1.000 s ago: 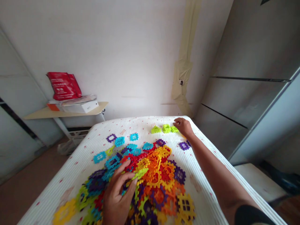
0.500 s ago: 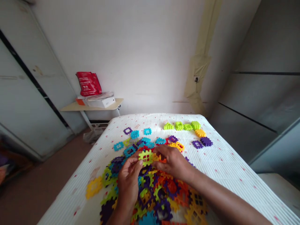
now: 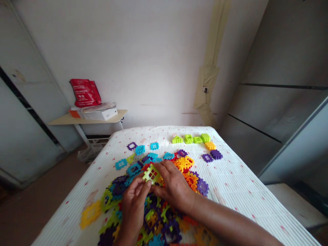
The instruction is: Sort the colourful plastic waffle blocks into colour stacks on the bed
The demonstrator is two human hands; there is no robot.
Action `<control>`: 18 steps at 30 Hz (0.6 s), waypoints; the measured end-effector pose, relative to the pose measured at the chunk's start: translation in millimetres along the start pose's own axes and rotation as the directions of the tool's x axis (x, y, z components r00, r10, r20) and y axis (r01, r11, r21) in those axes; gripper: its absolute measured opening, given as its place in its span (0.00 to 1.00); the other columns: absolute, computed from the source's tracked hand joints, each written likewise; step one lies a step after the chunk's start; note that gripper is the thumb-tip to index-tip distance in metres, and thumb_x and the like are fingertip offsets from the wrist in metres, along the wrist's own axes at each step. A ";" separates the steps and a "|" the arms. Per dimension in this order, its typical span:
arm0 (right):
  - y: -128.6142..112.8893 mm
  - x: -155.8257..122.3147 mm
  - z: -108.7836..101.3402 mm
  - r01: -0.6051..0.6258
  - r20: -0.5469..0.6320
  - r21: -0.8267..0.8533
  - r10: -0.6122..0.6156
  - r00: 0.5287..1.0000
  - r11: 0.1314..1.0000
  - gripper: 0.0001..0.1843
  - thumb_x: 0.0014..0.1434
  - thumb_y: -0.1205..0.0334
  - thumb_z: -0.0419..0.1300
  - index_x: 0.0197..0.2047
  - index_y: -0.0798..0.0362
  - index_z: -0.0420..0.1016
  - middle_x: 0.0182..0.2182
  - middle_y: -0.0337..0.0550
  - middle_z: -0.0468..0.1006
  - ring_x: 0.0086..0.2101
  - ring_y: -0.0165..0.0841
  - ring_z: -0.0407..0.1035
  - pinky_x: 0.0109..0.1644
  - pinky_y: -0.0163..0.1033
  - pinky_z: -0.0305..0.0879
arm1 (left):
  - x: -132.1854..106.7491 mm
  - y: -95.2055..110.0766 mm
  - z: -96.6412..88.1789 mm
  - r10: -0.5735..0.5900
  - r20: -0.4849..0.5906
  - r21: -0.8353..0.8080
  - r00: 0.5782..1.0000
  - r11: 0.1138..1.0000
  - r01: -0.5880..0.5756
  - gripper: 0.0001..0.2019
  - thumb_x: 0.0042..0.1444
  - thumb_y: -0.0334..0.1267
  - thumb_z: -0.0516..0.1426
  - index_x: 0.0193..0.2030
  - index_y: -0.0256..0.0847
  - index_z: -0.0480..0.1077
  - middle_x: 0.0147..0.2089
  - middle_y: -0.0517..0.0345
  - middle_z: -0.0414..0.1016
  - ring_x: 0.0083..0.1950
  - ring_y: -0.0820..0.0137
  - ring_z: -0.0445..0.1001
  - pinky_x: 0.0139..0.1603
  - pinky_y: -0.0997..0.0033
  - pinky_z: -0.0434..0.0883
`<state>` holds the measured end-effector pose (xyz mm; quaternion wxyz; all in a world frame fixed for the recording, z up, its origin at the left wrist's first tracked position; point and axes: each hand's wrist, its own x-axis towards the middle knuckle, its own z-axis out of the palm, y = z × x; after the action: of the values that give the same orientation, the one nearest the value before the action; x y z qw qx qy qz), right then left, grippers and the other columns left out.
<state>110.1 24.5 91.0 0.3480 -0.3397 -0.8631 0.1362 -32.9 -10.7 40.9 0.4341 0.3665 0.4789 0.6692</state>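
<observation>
Both my hands meet over a heap of coloured interlocking plastic tiles (image 3: 179, 164) on a white bed (image 3: 238, 184). My left hand (image 3: 133, 201) and my right hand (image 3: 173, 186) pinch one lime-green square tile (image 3: 152, 174) between their fingertips, lifted a little above the heap. A row of lime-green tiles (image 3: 191, 139) lies near the far edge of the bed. An orange tile (image 3: 210, 146) and two purple tiles (image 3: 212, 156) lie beside that row.
Loose blue tiles (image 3: 139, 149) and a purple one lie at the heap's far left; a yellow tile (image 3: 90, 213) lies near the left edge. A small shelf (image 3: 84, 119) with a red bag (image 3: 84, 93) and white box stands by the wall. Grey cabinet panels rise on the right.
My right hand came back from the green row at the far edge to the heap. My left hand lifted a lime-green tile, and both hands now grip it.
</observation>
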 end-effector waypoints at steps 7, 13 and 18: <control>10.8 4.8 -5.9 -0.062 0.007 -0.012 0.062 0.998 0.998 0.27 0.54 0.58 0.62 0.57 0.50 0.65 0.45 0.49 0.71 0.46 0.39 0.66 0.50 0.45 0.65 | 0.9 0.5 0.1 0.034 -0.031 0.048 0.999 0.998 -0.032 0.13 0.45 0.43 0.64 0.35 0.37 0.71 0.38 0.55 0.76 0.40 0.66 0.75 0.40 0.73 0.71; 115.8 31.5 -47.7 -0.419 -0.311 -0.313 0.325 0.893 0.852 0.21 0.56 0.57 0.60 0.52 0.55 0.71 0.44 0.51 0.73 0.44 0.40 0.68 0.49 0.43 0.63 | 1.2 4.5 1.0 0.046 -0.082 0.040 0.996 0.998 -0.043 0.16 0.47 0.46 0.63 0.38 0.37 0.72 0.47 0.50 0.75 0.41 0.65 0.76 0.43 0.68 0.73; 198.8 40.9 -77.4 -0.672 -0.345 -0.532 0.592 0.728 0.516 0.17 0.59 0.56 0.56 0.47 0.57 0.74 0.43 0.52 0.74 0.44 0.39 0.68 0.44 0.37 0.62 | 2.7 1.9 0.1 0.030 -0.087 0.034 0.996 0.999 -0.027 0.16 0.46 0.47 0.63 0.38 0.37 0.72 0.47 0.50 0.75 0.41 0.65 0.76 0.44 0.68 0.73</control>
<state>239.9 197.8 73.8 0.1919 -0.7326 -0.6501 -0.0613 -34.2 -8.5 42.9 0.3970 0.3505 0.5032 0.6828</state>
